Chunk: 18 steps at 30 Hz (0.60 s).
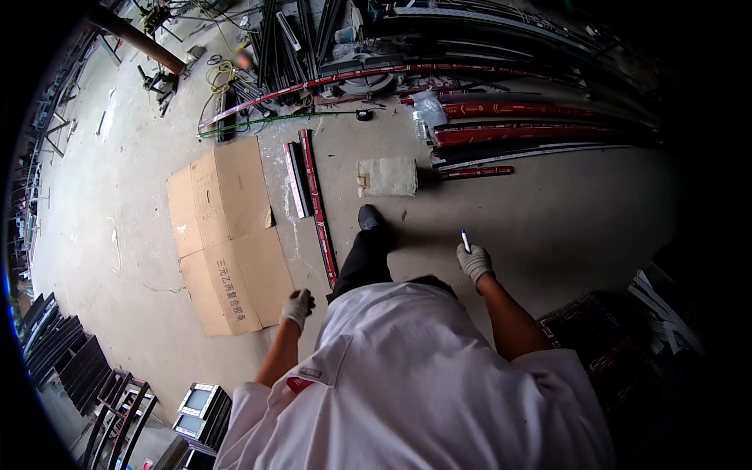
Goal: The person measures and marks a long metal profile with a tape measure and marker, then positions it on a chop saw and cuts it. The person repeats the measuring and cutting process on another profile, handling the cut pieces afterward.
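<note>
My right hand (475, 264), in a light grey glove, is held out over the floor at my right. It is closed around a white marker pen (466, 241) with a dark tip, which points up and away. My left hand (297, 307) hangs low by my left side in a pale glove with dark fingers. Its fingers are loosely bent and slightly apart, and I see nothing in them. The nearest thing to it is a flattened cardboard sheet (222, 235) on the floor. One dark shoe (371, 217) shows ahead of me.
A long red strip (317, 211) and a shorter dark profile (297, 180) lie beside the cardboard. Ahead is a pale wrapped block (389, 177). Stacked red and black profiles (533, 135) fill the far right. Small framed panels (200, 409) stand at lower left, near dark racks (117, 419).
</note>
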Tool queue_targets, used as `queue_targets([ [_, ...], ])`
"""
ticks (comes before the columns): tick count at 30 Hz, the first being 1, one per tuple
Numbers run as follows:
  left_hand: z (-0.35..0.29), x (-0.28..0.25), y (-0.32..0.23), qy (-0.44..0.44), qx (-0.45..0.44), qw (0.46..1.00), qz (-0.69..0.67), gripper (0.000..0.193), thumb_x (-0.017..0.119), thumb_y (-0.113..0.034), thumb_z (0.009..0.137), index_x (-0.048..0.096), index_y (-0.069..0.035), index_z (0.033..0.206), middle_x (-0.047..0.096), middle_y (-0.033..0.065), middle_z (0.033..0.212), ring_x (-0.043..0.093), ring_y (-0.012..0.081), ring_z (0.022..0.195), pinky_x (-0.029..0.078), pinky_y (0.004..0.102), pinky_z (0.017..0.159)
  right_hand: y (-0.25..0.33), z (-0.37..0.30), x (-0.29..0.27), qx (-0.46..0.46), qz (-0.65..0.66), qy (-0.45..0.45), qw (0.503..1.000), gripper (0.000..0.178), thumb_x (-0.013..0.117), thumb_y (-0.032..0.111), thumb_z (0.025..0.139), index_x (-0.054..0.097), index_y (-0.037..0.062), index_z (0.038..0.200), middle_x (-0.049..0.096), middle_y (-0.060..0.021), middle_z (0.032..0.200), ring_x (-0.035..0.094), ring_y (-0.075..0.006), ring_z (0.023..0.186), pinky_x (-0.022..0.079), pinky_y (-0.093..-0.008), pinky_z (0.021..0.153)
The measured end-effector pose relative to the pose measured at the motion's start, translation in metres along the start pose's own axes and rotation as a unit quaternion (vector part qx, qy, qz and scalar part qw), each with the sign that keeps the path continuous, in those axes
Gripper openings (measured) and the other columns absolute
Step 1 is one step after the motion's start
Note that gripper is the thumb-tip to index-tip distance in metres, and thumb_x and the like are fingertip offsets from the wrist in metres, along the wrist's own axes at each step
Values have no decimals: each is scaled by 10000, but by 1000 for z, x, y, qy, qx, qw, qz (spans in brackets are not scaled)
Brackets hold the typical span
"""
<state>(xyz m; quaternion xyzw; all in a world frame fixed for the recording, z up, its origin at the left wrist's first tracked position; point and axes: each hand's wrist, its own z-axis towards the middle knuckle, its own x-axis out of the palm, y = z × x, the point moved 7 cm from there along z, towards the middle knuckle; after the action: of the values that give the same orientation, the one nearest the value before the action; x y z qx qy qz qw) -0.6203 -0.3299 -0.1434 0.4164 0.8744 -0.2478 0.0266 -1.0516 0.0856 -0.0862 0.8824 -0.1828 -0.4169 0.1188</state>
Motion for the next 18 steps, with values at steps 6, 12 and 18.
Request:
queue_targets([
  [6, -6, 39, -309, 33, 165, 984, -53, 263, 634, -272, 995, 718, -38, 1085, 714, 38, 870, 656, 133, 735, 493, 277, 639, 97, 37, -39, -13, -78, -16, 997, 477, 578, 501, 951, 734, 53, 989, 733, -212, 912, 725, -381, 874, 557, -446, 801],
  [12, 11, 92, -435, 76, 243, 966, 40, 287, 655, -291, 1008, 716, -48, 1148, 731, 29, 961, 664, 132, 803, 513, 295, 723, 228, 103, -97, -25, -95, 6, 995, 438, 574, 498, 951, 739, 114, 1082, 747, -185, 1016, 705, -414, 965, 559, -486, 858],
  [18, 72, 157, -418, 73, 289, 859, 415, 258, 561, -234, 995, 680, -6, 1022, 706, 222, 1004, 680, 364, 960, 531, 411, 883, 312, 215, -107, -53, -225, 77, 970, 469, 539, 539, 950, 711, 135, 1116, 750, -178, 1022, 715, -398, 971, 562, -498, 871],
])
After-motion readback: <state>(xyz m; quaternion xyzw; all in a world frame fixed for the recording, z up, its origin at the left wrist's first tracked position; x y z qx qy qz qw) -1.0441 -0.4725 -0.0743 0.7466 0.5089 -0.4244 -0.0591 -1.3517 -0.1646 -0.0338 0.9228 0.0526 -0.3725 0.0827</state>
